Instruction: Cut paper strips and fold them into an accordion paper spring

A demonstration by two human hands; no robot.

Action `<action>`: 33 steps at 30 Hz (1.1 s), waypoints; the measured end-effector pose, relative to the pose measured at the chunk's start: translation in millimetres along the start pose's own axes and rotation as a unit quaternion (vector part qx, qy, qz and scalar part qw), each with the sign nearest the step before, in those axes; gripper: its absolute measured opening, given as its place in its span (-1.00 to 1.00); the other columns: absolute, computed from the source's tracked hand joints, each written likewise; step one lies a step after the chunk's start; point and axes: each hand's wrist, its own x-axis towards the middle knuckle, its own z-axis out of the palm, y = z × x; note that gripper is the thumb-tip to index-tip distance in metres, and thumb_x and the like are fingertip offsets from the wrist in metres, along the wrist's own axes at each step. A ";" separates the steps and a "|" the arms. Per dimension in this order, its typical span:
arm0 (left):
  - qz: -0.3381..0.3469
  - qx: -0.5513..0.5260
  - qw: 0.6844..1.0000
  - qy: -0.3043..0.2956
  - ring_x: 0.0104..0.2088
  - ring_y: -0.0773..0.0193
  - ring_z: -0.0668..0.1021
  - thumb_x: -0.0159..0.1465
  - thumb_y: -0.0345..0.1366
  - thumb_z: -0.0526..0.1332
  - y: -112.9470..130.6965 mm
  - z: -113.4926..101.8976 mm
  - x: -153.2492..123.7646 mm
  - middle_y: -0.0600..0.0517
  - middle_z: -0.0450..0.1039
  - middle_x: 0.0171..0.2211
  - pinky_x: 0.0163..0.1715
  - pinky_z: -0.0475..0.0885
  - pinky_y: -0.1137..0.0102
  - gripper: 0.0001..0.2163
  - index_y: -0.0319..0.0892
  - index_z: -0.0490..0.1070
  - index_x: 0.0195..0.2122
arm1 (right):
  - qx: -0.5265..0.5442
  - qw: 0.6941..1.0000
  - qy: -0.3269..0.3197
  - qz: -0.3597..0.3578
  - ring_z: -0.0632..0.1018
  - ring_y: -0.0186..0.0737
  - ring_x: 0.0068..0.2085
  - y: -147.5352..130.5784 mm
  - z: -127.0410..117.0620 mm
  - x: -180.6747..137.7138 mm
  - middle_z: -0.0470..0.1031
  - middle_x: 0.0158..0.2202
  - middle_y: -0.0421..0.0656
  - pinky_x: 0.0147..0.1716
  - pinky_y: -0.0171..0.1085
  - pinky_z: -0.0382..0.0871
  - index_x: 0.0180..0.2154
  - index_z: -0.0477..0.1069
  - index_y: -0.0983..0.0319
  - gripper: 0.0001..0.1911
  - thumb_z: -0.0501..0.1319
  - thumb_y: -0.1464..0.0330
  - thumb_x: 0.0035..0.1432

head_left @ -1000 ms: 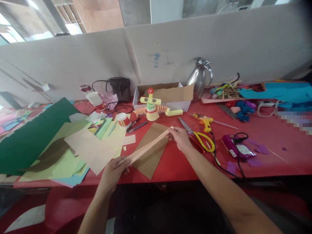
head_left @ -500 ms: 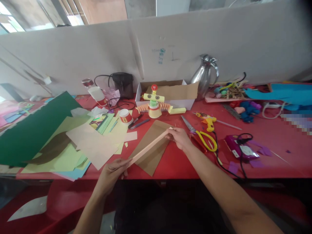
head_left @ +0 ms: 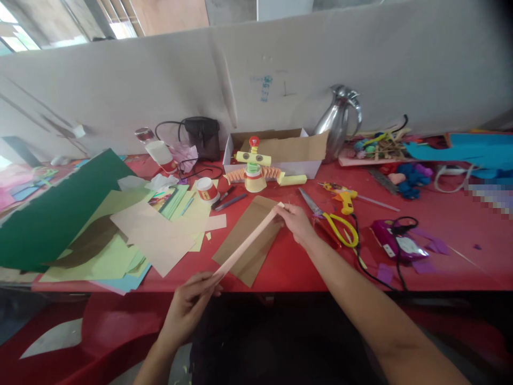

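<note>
Though narrow, the peach strip [head_left: 249, 240] runs straight.

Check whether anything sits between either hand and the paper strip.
Nothing visible does. The left hand pinches the near end of the paper strip and the right hand pinches its far end, both directly on it. The strip spans above a brown sheet; the scissors lie to the right of the right hand, apart.

Matt paper strip [head_left: 248, 240], glossy metal jug [head_left: 339, 120]
</note>
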 end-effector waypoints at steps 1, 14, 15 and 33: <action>-0.006 0.005 1.000 0.004 -0.27 0.22 0.57 0.29 -0.26 0.19 -0.3 0.1 -1.7 -0.06 0.53 -0.23 -0.18 0.49 0.36 -0.73 0.00 0.53 -0.01 | -0.006 1.000 -0.003 -0.007 0.57 -0.32 -0.54 0.1 0.2 -0.5 0.56 -0.52 -0.19 -0.65 -0.46 0.31 -0.45 0.46 0.27 -0.77 0.30 0.22 0.04; -0.145 -0.177 0.969 -0.100 0.01 -0.03 0.52 0.14 -0.15 0.32 6.3 -8.8 -26.3 -0.15 0.47 0.02 0.06 0.39 0.20 -0.77 -0.08 0.63 -0.21 | 0.022 0.999 -0.028 0.007 0.54 -0.36 -0.54 -3.1 4.3 -8.3 0.54 -0.55 -0.18 -0.58 -0.45 0.41 -0.45 0.50 0.27 -0.76 0.36 0.22 -0.03; -0.122 -0.141 0.961 -0.204 0.07 -0.08 0.47 0.11 -0.14 0.35 12.6 -21.8 -22.3 -0.14 0.43 0.09 0.12 0.33 0.16 -0.73 -0.07 0.62 -0.17 | 0.017 0.999 -0.038 -0.003 0.54 -0.36 -0.53 -4.6 3.9 -9.4 0.55 -0.55 -0.18 -0.57 -0.45 0.41 -0.44 0.50 0.27 -0.75 0.36 0.20 -0.03; -0.312 -0.298 0.896 -0.105 -0.50 0.25 0.59 0.24 -0.23 0.27 66.7 76.3 139.3 -0.08 0.52 -0.51 -0.39 0.54 0.37 -0.79 -0.32 0.48 -0.31 | -0.005 0.994 -0.098 -0.049 0.50 -0.36 -0.59 -9.9 12.3 -19.1 0.53 -0.56 -0.24 -0.55 -0.39 0.40 -0.47 0.47 0.24 -0.72 0.31 0.14 0.01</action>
